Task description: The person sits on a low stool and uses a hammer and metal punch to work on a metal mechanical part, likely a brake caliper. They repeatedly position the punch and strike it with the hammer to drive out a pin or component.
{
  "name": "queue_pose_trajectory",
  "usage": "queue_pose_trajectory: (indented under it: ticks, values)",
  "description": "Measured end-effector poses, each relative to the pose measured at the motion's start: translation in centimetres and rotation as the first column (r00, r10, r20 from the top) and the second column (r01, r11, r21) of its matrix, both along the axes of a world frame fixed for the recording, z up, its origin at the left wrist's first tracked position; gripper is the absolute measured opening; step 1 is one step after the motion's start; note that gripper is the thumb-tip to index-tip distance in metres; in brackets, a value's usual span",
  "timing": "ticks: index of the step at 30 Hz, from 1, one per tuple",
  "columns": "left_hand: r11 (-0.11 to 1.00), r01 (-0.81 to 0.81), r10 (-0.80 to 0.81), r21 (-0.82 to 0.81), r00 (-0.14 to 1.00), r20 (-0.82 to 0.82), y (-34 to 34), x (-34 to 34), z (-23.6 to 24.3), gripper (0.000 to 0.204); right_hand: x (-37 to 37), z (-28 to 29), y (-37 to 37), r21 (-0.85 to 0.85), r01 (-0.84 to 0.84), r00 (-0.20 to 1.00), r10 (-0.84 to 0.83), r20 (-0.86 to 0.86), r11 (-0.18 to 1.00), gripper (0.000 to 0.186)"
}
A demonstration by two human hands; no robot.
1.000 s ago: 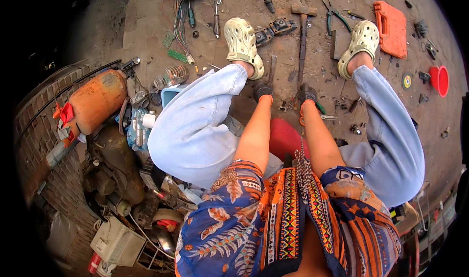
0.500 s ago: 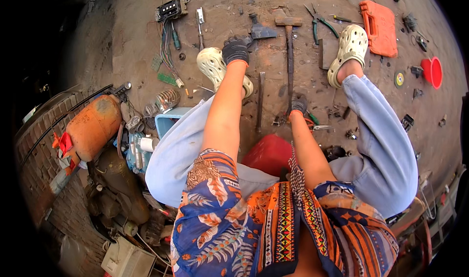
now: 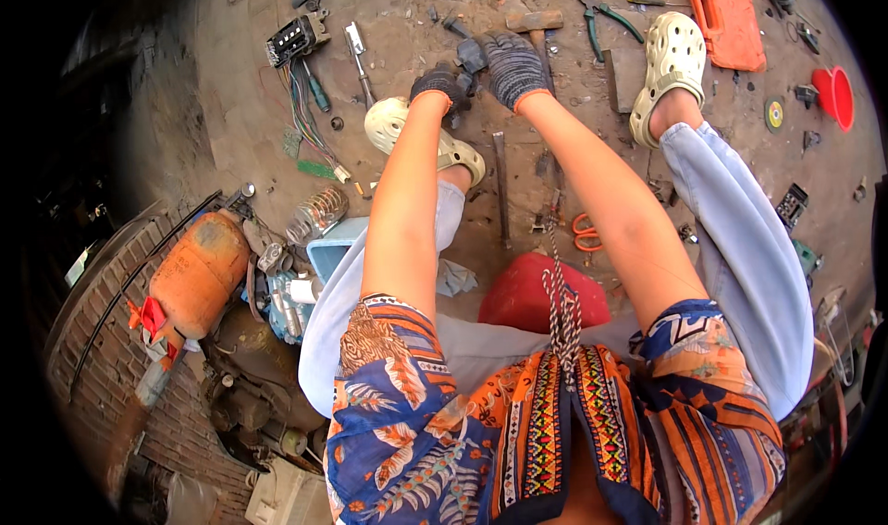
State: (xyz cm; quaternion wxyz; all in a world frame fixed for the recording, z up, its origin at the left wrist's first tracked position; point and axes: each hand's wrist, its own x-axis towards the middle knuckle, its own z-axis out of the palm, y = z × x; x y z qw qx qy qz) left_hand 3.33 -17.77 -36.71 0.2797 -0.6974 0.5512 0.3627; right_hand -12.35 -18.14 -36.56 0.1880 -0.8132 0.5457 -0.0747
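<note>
Both my hands wear dark knitted gloves with orange cuffs and are close together over the ground. My right hand (image 3: pixel 515 67) is curled over the right side of a dark metal block (image 3: pixel 472 55), hiding part of it. Just left of the block, my left hand (image 3: pixel 438 88) has its fingers bent around a small dark piece that I cannot make out. A hammer (image 3: pixel 534 21) lies beyond my right hand, its handle partly covered by that hand. Nearer to me is a long flat metal bar (image 3: pixel 501 192).
Around lie green-handled pliers (image 3: pixel 597 16), an orange case (image 3: pixel 726 21), a wired module (image 3: pixel 298 39), a green screwdriver (image 3: pixel 317 90) and orange-handled scissors (image 3: pixel 585 232). A red seat (image 3: pixel 536 294) is between my legs. A blue bin (image 3: pixel 338 246) and an orange cylinder (image 3: pixel 199 275) stand left.
My right hand has left the spot by the orange handles and moved forward onto the metal block. The block has shifted left and turned. My left hand stays beside it.
</note>
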Motion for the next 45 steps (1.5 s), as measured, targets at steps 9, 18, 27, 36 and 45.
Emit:
queue_pose_trajectory:
  ticks: [9,18,27,36,45]
  values:
    - [0.903,0.426,-0.414,-0.057,0.897,0.158,0.0,-2.3,4.7,0.072,-2.9,-0.2,-1.6,0.136,-0.226,0.965,0.240,-0.105,0.965,0.040]
    - [0.755,0.509,-0.410,-0.413,0.858,0.308,0.0,-0.3,1.5,0.033,-2.0,-0.9,1.4,-0.045,-0.101,0.993,0.103,0.059,0.994,0.046]
    - [0.837,0.498,-0.498,-0.227,0.865,0.064,-5.8,9.9,11.4,0.050,-1.2,-1.3,0.1,0.045,-0.162,0.984,0.165,-0.073,0.986,0.052]
    - [0.934,0.054,0.011,-0.354,0.983,0.181,0.3,17.7,5.4,0.049,-1.1,0.3,-0.1,0.104,-0.170,0.979,0.180,-0.097,0.980,0.051]
    - [0.788,-0.306,0.495,-0.534,0.831,0.254,4.0,12.6,-1.9,0.027,-1.4,-0.3,0.9,0.044,-0.084,0.996,0.086,-0.027,0.995,0.055]
